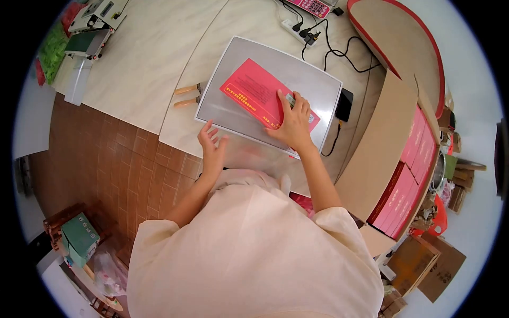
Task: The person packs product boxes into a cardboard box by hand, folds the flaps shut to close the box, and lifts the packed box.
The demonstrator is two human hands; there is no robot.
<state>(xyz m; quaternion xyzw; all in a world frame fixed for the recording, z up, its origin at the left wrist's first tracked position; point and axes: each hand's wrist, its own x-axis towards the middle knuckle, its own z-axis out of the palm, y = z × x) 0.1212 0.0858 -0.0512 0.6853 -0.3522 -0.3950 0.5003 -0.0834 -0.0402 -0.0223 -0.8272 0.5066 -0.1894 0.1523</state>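
Observation:
A flat red box (253, 85) printed with yellow and dark text lies at a slant on a grey metal plate with a white rim (222, 69). My right hand (292, 124) is over the box's right part, its fingers reaching across the width and pressing on it. Part of a greenish label shows beside the fingers. Off the plate's near left edge, my left hand (213, 149) hovers with its fingers apart and nothing in it.
Two wooden-handled tools (186, 96) lie left of the plate. A black phone (344, 105) is to the right, with a power strip (299, 33) and cables behind. An open carton (366, 159) of pink boxes (405, 185) stands at my right. A machine (93, 32) sits far left.

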